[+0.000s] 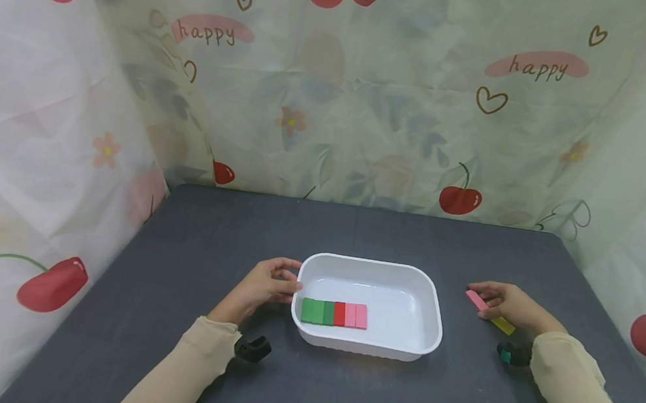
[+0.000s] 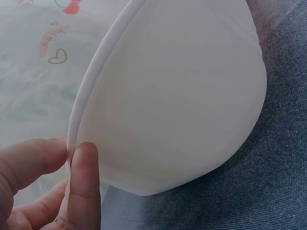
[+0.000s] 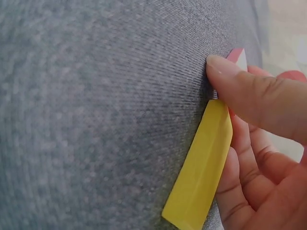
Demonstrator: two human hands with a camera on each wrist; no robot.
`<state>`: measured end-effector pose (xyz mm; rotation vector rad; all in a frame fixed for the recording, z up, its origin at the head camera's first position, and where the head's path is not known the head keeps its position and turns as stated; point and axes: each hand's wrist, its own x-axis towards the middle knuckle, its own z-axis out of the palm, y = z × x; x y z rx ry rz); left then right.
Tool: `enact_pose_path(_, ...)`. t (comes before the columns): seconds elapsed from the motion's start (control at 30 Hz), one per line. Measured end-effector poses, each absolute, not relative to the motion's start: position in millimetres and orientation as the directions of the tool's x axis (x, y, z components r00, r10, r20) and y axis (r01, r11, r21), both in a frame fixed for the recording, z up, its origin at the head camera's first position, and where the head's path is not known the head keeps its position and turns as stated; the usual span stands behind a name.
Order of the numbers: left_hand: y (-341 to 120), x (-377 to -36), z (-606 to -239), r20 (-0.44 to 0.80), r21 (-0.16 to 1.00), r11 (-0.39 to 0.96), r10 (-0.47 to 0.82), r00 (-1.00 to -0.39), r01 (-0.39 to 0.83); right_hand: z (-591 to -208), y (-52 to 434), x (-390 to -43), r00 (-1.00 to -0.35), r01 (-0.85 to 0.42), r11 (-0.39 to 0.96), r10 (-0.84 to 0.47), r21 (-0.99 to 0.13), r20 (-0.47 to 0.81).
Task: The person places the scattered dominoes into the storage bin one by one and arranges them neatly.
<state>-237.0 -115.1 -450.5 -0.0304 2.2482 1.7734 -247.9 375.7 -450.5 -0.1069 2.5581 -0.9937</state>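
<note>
My left hand (image 1: 263, 286) is at the left end of the white tray (image 1: 430, 293), which sits in the middle of the grey tabletop (image 1: 355, 231). In the left wrist view my thumb and forefinger pinch the tray's thin rim (image 2: 91, 86), with the other fingers curled loosely below.

Inside the tray, along its near wall toward the left, five flat blocks lie side by side, touching in a row: two green blocks (image 1: 317, 311) at the left, then a red block (image 1: 339, 313), then two pink blocks (image 1: 355, 315) at the right. The rest of the tray floor is bare white.

My right hand (image 1: 509, 306) rests on the tabletop to the right of the tray, apart from it. Its fingers are bent over two more blocks lying end to end on the cloth: a pink block (image 1: 475, 300) on the side toward the tray and a yellow block (image 1: 502, 325) on the near side. In the right wrist view my fingertip (image 3: 225, 69) presses down where the yellow block (image 3: 201, 170) meets the pink one (image 3: 237, 56), and the yellow block lies against my curled fingers. I cannot tell whether the fingers actually grip either block or only rest on them.

Cherry-print curtains (image 1: 369, 101) hang around the left, far and right sides of the tabletop.
</note>
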Motion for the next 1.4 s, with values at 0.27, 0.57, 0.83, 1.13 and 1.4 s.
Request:
enact_pose_path(0.27,-114.9,-237.0,-449.3,-0.236,0.948,0.254,0.15,-0.96,-0.193,-451.0,374.2,-248.1,-0.933,0.059,0.764,-0.187,-0.642,-0.307)
enact_pose_path(0.57,-115.4,-236.7,-449.3,-0.224,0.95,0.256,0.152,-0.963,-0.181,-450.7,369.5,-247.4,-0.944,0.069,0.777,-0.153,-0.625,-0.294)
enact_pose_path(0.83,-115.0,-236.7,-448.1,-0.236,0.947,0.256,0.151,-0.96,-0.192,-446.7,369.2,-245.4,-0.945,0.073,0.77,-0.15,-0.634,-0.291)
enact_pose_path(1.13,-115.0,-236.7,-448.0,-0.243,0.948,0.248,0.153,-0.958,-0.201,-447.3,371.3,-244.3,-0.955,0.101,0.757,-0.109,-0.645,-0.277)
enact_pose_path(1.4,-115.5,-237.3,-448.8,-0.245,0.948,0.245,0.156,-0.957,-0.202,-447.1,373.5,-242.8,-0.961,0.107,0.749,-0.09,-0.654,-0.261)
